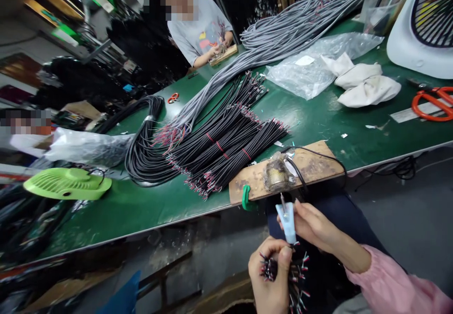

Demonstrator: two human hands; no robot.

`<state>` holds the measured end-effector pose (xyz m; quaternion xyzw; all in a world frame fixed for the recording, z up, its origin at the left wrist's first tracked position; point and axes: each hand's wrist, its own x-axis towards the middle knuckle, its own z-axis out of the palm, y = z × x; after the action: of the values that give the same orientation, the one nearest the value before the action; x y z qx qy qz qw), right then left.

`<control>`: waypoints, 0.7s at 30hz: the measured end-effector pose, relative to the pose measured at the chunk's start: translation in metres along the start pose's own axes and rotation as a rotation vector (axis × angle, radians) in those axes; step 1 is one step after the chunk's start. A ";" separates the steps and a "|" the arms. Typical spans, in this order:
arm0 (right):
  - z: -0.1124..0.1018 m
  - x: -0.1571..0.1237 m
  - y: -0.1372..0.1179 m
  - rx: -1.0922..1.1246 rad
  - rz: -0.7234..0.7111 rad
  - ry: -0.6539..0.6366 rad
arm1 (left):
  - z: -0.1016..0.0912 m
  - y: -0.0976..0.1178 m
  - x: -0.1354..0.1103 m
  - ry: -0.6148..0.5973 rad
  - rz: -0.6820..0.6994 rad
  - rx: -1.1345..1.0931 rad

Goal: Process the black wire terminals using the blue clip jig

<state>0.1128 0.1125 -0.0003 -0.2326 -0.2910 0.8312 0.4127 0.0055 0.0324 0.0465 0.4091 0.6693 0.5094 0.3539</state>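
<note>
left hand, low in the view: fingers closed around black wires, their stripped ends fanned. right hand, just above: thumb and fingers pinch a blue tool, metal tip upward, lower end near the wires. beyond the tip, a crusted tin sits on a board, with a green clamp at the table's edge. further bundles lie beyond the board.
</note>
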 end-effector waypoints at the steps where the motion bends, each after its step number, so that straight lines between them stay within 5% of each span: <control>1: -0.005 -0.001 0.004 -0.003 -0.005 0.009 | -0.001 0.000 -0.001 0.002 0.000 0.008; 9: -0.030 -0.026 0.005 -0.219 -0.013 0.054 | -0.013 -0.006 -0.008 -0.062 -0.028 0.106; 14: -0.017 -0.034 -0.005 -0.390 -0.045 0.007 | -0.013 -0.017 -0.019 -0.100 -0.284 -0.010; 21: 0.009 -0.037 -0.024 -0.884 -0.199 -0.234 | -0.007 -0.020 -0.020 -0.124 -0.405 -0.029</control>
<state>0.1409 0.0911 0.0278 -0.2618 -0.6828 0.6043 0.3164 0.0034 0.0087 0.0295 0.2917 0.7074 0.4115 0.4952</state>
